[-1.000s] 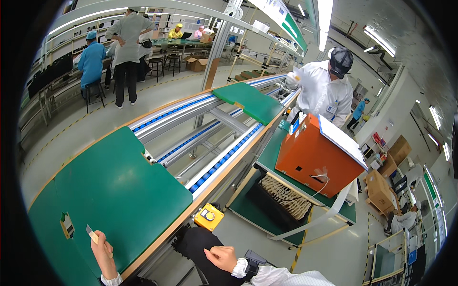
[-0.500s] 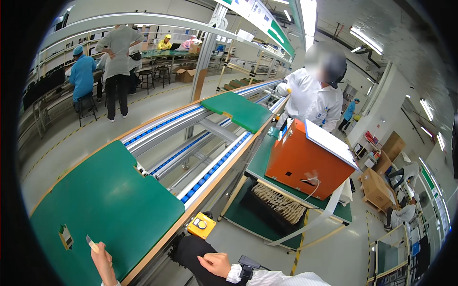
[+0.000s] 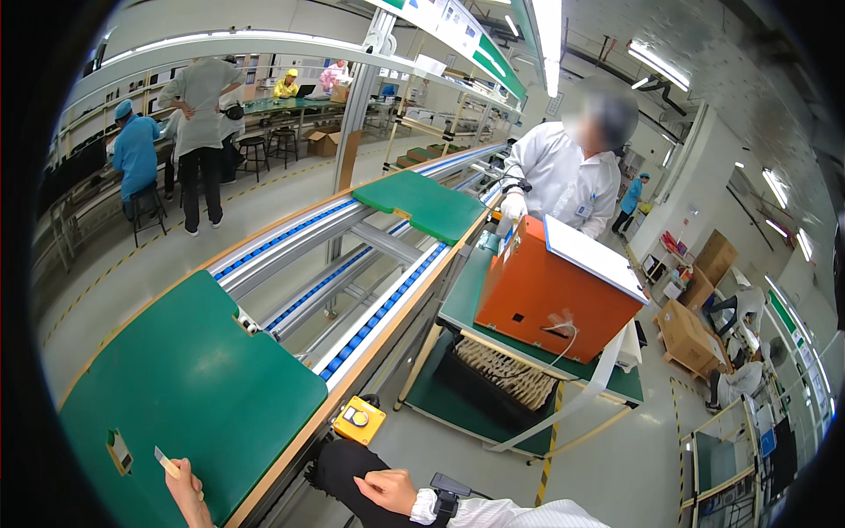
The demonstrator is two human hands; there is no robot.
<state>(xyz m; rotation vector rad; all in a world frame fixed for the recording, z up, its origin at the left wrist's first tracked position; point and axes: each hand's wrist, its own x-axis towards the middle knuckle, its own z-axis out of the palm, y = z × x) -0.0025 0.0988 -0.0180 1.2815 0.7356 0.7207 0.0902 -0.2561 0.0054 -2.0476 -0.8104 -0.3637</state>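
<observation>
My left hand (image 3: 187, 491) is closed round a small tool (image 3: 167, 463) with a pale handle and a flat grey tip, held tip up. It is over the green board (image 3: 202, 378) on the near end of the conveyor. A rectangular cut-out (image 3: 119, 451) in that board lies just left of the tool. My right hand (image 3: 387, 490) rests on my black-clad knee (image 3: 346, 471), its fingers loosely curled and nothing visible in them. Above that knee, a yellow box with a round knob (image 3: 359, 420) is fixed at the conveyor's wooden edge.
Blue roller tracks (image 3: 378, 321) run away to a second green board (image 3: 422, 204). At right, a two-tier cart (image 3: 458, 308) carries an orange box (image 3: 563, 295) with a white panel on top. A co-worker in white (image 3: 563, 172) stands behind it. Cartons (image 3: 691, 339) stand farther right.
The view has shifted slightly, so the scene sits a little further left. The co-worker's gloved hand has come down to the orange box. Both my hands keep their poses.
</observation>
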